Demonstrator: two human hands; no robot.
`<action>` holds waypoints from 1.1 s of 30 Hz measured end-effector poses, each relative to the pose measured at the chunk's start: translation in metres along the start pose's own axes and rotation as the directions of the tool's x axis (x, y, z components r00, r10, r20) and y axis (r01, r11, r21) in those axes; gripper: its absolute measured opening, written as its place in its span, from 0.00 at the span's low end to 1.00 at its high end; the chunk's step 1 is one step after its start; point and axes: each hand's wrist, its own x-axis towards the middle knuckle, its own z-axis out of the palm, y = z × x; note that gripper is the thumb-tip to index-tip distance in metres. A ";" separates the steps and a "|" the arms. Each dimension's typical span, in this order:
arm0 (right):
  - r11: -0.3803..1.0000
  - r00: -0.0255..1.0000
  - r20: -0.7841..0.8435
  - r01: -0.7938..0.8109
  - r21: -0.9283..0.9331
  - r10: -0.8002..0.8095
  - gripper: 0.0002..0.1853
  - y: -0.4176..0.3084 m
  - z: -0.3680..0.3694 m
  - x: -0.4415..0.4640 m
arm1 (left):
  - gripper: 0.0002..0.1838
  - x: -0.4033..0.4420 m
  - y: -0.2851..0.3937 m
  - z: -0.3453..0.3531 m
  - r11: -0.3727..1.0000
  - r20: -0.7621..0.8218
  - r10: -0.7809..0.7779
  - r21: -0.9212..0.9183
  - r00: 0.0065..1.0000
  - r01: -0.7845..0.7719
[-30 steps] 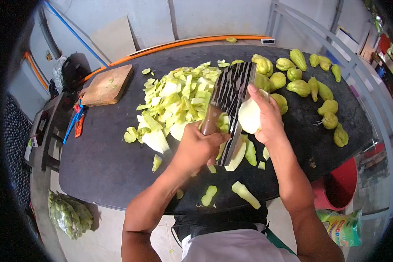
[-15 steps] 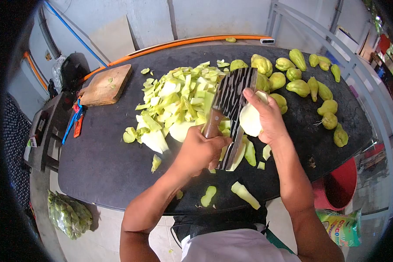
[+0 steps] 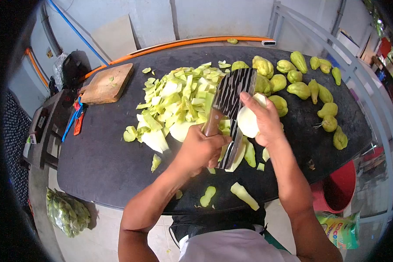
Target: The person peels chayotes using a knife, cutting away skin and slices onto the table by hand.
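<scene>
Pale grey walls (image 3: pixel 222 19) and a long orange pipe (image 3: pixel 196 41) stand behind a dark, rounded-edge table (image 3: pixel 96 161). Below its right side sits a round red plastic bucket (image 3: pixel 321 200), its inside too shadowed to read. Near the bucket lies a green-and-yellow plastic packet (image 3: pixel 339 230) printed "COCO", its contents hidden. On the floor at the left, a clear plastic bag (image 3: pixel 67 212) bulges with green produce.

Over the table, the person's 2 hands are both occupied. The left hand (image 3: pixel 203 148) grips a broad, black-and-white striped blade (image 3: pixel 235 91) by its brown handle (image 3: pixel 213 123). The right hand (image 3: pixel 268 124) grasps a smooth, rounded, pale green-white peeled vegetable (image 3: pixel 247 122), thumb reaching toward the blade. The vegetable is just beside the blade's right edge; whether they touch cannot be told.

A heap of pale green cut pieces (image 3: pixel 179 94) spreads left of the blade, whole yellow-green, pear-shaped vegetables (image 3: pixel 299 89) lie to the right, and a worn wooden cutting board (image 3: pixel 107 85) rests at the far left.
</scene>
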 end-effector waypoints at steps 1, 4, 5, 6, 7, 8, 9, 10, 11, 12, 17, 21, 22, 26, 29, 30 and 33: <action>0.999 0.999 -0.032 0.014 0.031 -0.013 0.13 0.002 0.003 0.000 | 0.10 0.000 0.003 0.001 1.000 -0.011 0.007 0.018 1.000 -0.007; 0.998 0.998 -0.050 0.030 0.046 -0.028 0.13 0.003 0.011 -0.001 | 0.11 0.000 0.003 -0.003 0.996 -0.005 -0.048 0.081 0.999 0.048; 1.000 1.000 -0.004 0.015 -0.005 -0.015 0.13 -0.004 0.010 -0.003 | 0.12 0.001 0.002 -0.004 0.998 -0.002 -0.039 0.056 0.999 0.039; 0.998 0.999 0.040 -0.003 -0.059 0.005 0.13 -0.008 0.008 -0.005 | 0.13 0.001 -0.001 -0.003 0.999 0.001 -0.033 0.026 0.999 0.033; 0.998 0.999 0.049 -0.001 -0.064 0.004 0.13 -0.004 0.003 -0.002 | 0.13 0.002 -0.004 -0.001 1.000 0.005 -0.027 -0.003 1.000 0.027; 1.000 0.999 0.036 -0.001 -0.017 0.002 0.13 0.002 0.002 0.000 | 0.14 0.003 -0.004 -0.001 0.999 0.010 -0.021 -0.029 1.000 0.021; 1.000 1.000 0.023 0.001 0.030 -0.001 0.13 0.007 0.002 0.001 | 0.14 0.002 -0.002 -0.002 0.999 0.001 -0.035 0.000 0.999 0.035; 0.997 1.000 0.008 0.002 0.076 -0.003 0.13 0.009 0.003 0.001 | 0.15 -0.001 0.003 -0.002 0.998 -0.008 -0.050 0.027 0.999 0.050; 0.999 0.999 0.038 -0.007 0.054 0.005 0.12 0.007 0.004 0.000 | 0.15 -0.003 0.008 -0.002 0.997 -0.018 -0.061 0.054 0.998 0.062; 1.000 0.999 0.033 -0.008 0.000 0.008 0.12 0.002 0.005 -0.001 | 0.15 -0.003 0.012 -0.002 0.996 0.001 -0.070 0.048 0.998 0.070; 0.994 0.999 -0.031 -0.004 0.111 0.007 0.19 -0.002 -0.004 0.004 | 0.09 -0.006 0.001 0.003 0.990 -0.114 0.139 0.004 0.984 -0.139; 0.969 1.000 -0.018 0.021 0.246 -0.017 0.23 -0.005 -0.009 0.004 | 0.07 -0.008 0.012 -0.005 0.989 -0.150 0.141 -0.023 0.979 -0.146; 0.974 1.000 -0.012 0.024 0.226 -0.022 0.22 -0.006 -0.009 0.005 | 0.07 -0.009 0.014 -0.004 0.994 -0.144 0.111 0.015 0.983 -0.111; 0.986 0.995 0.052 0.073 0.152 -0.081 0.19 0.001 -0.012 0.007 | 0.07 -0.007 0.007 -0.007 0.994 -0.047 0.104 -0.019 0.993 -0.105; 0.992 0.991 0.104 0.069 0.104 -0.080 0.17 0.001 -0.019 0.007 | 0.07 -0.009 0.011 -0.007 0.995 -0.036 0.101 0.021 0.994 -0.100; 0.991 0.994 0.080 0.067 0.117 -0.077 0.16 0.001 -0.016 0.006 | 0.07 -0.008 0.009 -0.009 0.994 -0.030 0.107 0.013 0.994 -0.106; 0.991 0.997 0.034 0.063 0.117 -0.068 0.15 -0.002 -0.009 0.004 | 0.07 -0.007 0.009 -0.007 0.997 -0.026 0.082 0.011 0.996 -0.082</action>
